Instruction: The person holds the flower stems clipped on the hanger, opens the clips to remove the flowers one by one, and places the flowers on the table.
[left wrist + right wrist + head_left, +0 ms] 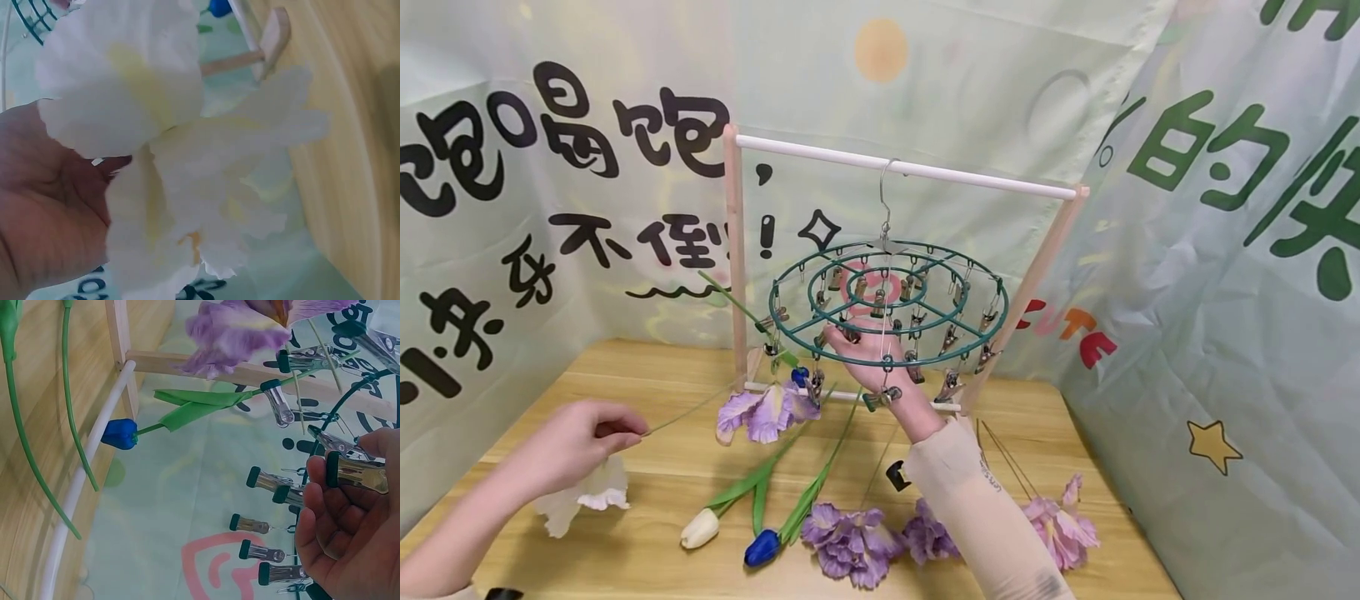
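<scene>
My left hand pinches the thin stem of a white artificial flower, its ruffled petals hanging below the palm. From a rack's top bar hangs a round green clip hanger with several metal clips. My right hand reaches in under its rings. In the right wrist view its thumb and curled fingers pinch a clip with green tips. Clipped head down at the hanger's left side are a purple flower and a blue tulip.
The wooden rack has pale posts and a white top bar. On the table lie a white tulip, a blue tulip, purple flowers and a pink flower. Printed cloth walls the table in.
</scene>
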Demonstrator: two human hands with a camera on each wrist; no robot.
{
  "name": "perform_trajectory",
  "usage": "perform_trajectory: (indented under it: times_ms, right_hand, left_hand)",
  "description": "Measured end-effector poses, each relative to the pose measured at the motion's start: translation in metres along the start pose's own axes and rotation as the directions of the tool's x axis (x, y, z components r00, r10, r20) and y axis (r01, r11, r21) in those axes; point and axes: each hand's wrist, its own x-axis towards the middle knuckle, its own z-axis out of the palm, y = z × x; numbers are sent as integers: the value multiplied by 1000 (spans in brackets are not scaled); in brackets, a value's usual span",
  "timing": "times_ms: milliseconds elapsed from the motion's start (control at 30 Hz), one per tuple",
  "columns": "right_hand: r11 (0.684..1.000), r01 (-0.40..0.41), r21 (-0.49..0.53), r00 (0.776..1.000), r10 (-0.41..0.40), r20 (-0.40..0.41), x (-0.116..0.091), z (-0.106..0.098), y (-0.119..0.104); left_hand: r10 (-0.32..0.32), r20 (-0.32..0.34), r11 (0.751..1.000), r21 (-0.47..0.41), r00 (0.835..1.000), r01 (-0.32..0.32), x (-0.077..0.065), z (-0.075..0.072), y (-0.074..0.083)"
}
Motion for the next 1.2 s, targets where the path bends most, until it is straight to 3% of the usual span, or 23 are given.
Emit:
perform_trajectory:
  times_ms: [200, 467, 700, 867, 1200]
  right_hand:
    - [999, 36, 0, 999, -36, -12, -1, 0, -1]
    - [1000, -20, -20, 1000, 21, 18, 0, -1, -2]
    - [999, -31, -37, 999, 32, 20, 0, -2, -2]
    - [998, -59, 30, 998, 58, 15, -1, 0, 0]
    - [997, -82, 2, 996, 82, 20, -3, -2, 1]
  left_hand:
    - [-23, -9, 1000, 10, 1000, 23, -12, -3, -18]
    - [-35, -19, 999, -11, 999, 35, -20, 2, -42]
    - [-129, 138, 985, -98, 982, 143, -12, 15, -37]
    - [-137, 222, 968, -178, 965, 178, -3, 30, -30]
    - [-114, 247, 971, -176, 962, 161, 13, 49, -18]
